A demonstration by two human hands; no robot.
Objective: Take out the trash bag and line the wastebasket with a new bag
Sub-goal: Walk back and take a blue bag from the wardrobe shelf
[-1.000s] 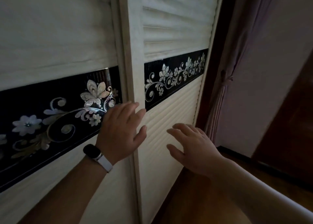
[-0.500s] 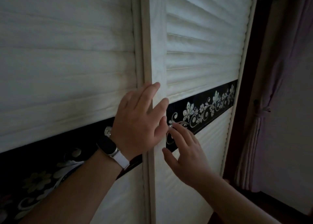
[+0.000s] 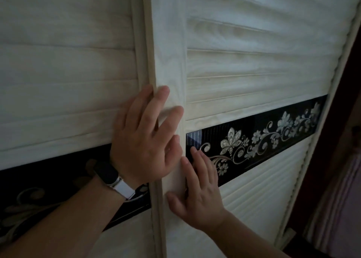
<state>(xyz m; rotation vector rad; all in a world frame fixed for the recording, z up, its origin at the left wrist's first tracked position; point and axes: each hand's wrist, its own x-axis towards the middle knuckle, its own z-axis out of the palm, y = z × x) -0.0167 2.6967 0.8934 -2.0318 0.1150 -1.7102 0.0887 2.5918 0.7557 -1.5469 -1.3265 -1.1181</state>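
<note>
At the seam where two pale slatted wardrobe doors meet, the left hand (image 3: 144, 140) lies flat with its fingers (image 3: 162, 93) straight and spread. It grasps nothing. Its palm presses on the lower slats of the left door (image 3: 68, 82), and its fingertips reach over onto the upright edge post (image 3: 170, 42) of the right door (image 3: 254, 62).

Just below and to the right, the right hand (image 3: 199, 195) is also flat and released. Its thumb rests on the same post, and its straight fingertips (image 3: 193, 152) touch the near end of the black band (image 3: 273, 136) that crosses the right door. The left thumb sits just beside the right fingertips (whether they touch is hard to tell).

A wristband (image 3: 115, 177) with a dark face and a white strap wraps the left wrist.

The black band carries pale flowers and scrolls and runs toward the far right edge of the door, with finer slats below it. A matching dark band (image 3: 39, 189) crosses the left door lower in view, dim and partly hidden behind the left forearm.

Right of the doors stands a dark upright frame (image 3: 332, 140), and beyond it hangs a pinkish curtain (image 3: 341, 209).

This view cannot tell where the wastebasket and its bag are.
</note>
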